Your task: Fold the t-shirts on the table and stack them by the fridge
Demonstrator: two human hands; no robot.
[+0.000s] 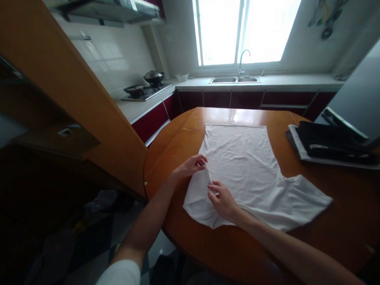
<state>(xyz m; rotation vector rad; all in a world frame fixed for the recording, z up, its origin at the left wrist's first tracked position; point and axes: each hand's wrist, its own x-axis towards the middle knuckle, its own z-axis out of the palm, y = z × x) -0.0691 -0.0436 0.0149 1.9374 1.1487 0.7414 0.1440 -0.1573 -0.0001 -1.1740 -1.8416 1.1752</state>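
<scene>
A white T-shirt point(245, 157) lies spread on the wooden table point(174, 146), its straight hem at the far side and its sleeves towards me. Its right sleeve point(306, 198) sticks out flat to the side. At the shirt's left edge, my left hand point(193, 165) has its fingers closed on the cloth. Near the left shoulder, my right hand point(223, 202) pinches the fabric between thumb and fingers. A raised crease runs between the two hands, with the left sleeve point(198, 197) hanging loosely beside it.
A stack of folded dark and white clothes point(333, 143) rests at the table's right. Beyond the table are a counter with a sink point(236, 80) and a stove with a lidded pan point(154, 77). An orange-brown wooden panel point(85, 97) stands close on the left.
</scene>
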